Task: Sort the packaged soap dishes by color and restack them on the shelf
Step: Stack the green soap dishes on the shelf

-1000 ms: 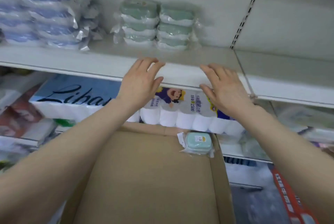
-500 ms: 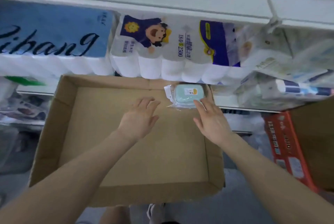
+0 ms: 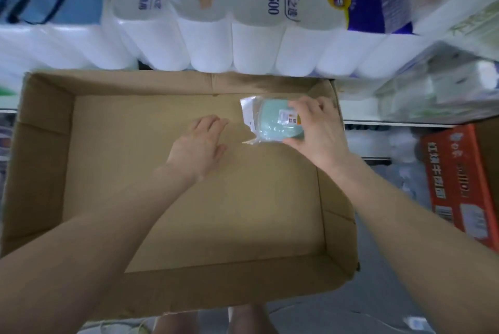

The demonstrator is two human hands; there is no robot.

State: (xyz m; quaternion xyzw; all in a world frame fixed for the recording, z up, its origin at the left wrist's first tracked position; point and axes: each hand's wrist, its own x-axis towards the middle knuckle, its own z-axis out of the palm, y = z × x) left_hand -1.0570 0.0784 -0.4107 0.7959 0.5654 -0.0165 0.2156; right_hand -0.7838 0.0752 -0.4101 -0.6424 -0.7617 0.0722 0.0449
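Observation:
One pale green soap dish (image 3: 270, 126) in a clear plastic wrapper lies in the far right corner of a brown cardboard box (image 3: 46, 144). My right hand (image 3: 316, 131) grips the dish from its right side, fingers over the top and thumb under the near edge. My left hand (image 3: 199, 144) hovers over the box floor just left of the dish, fingers relaxed and holding nothing. The shelf with the stacked dishes is out of view.
Wrapped packs of white toilet rolls (image 3: 243, 23) fill the shelf right behind the box. A red carton (image 3: 459, 180) stands to the right of the box. More wrapped goods (image 3: 445, 85) lie at the upper right. My feet show below the box's near wall.
My view dropped from the upper shelf down to the box. Both hands came down from the shelf edge into the box, and my right hand closed round the green soap dish.

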